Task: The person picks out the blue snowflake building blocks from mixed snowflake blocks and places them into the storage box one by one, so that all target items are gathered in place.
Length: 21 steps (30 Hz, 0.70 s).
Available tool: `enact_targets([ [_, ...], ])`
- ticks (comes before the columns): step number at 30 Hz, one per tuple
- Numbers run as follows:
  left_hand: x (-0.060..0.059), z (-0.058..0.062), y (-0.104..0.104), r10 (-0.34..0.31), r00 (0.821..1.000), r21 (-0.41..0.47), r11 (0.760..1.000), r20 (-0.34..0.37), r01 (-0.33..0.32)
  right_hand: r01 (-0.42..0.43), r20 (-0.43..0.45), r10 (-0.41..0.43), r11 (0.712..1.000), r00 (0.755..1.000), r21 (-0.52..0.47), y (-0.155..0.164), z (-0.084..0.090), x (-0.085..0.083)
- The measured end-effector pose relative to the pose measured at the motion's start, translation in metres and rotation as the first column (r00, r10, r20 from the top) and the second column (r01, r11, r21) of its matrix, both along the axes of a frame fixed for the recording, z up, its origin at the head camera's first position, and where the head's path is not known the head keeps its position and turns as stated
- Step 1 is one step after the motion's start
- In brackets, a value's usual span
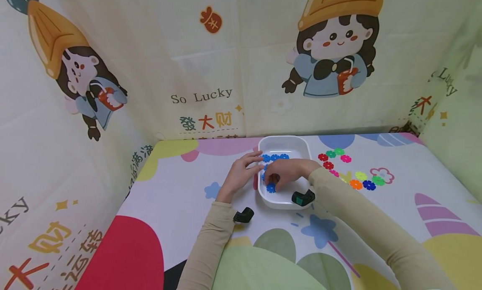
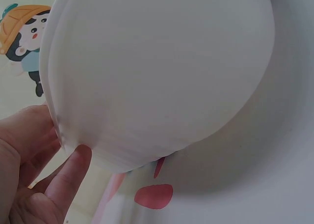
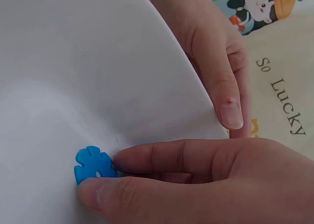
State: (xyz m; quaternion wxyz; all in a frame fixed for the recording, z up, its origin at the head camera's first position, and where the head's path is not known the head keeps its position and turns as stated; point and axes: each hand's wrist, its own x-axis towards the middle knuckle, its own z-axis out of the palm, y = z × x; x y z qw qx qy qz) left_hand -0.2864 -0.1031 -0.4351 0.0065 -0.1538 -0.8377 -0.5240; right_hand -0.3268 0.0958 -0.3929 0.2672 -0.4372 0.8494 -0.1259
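Note:
A white tray (image 1: 284, 203) stands on the table, with several blue flower-shaped plastic discs (image 1: 275, 157) lined up along its far and left sides. Inside it, my right hand (image 1: 286, 171) pinches a blue flower-shaped disc (image 3: 92, 162) between thumb and index finger, close to the tray floor. My left hand (image 1: 241, 173) touches the tray's left rim from outside, fingers fairly straight. The left wrist view shows its thumb (image 2: 73, 177) against the tray's outer wall. Part of the blue row is hidden behind my right hand.
Right of the tray lie several loose flower-shaped discs: red (image 1: 328, 165), green (image 1: 378, 180), pink (image 1: 345, 158), orange (image 1: 355, 184), yellow (image 1: 360, 175) and dark blue (image 1: 369, 185). A printed cloth wall (image 1: 260, 72) rises behind the table.

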Motion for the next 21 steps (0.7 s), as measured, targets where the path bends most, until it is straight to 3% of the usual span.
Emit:
enact_targets([
  [21,0.0003,-0.0009,-0.0002,-0.003,1.000,-0.005,1.000,0.005,0.003,0.020,0.025,-0.019,1.000,0.999,-0.015,-0.0054,-0.0005,0.0017],
])
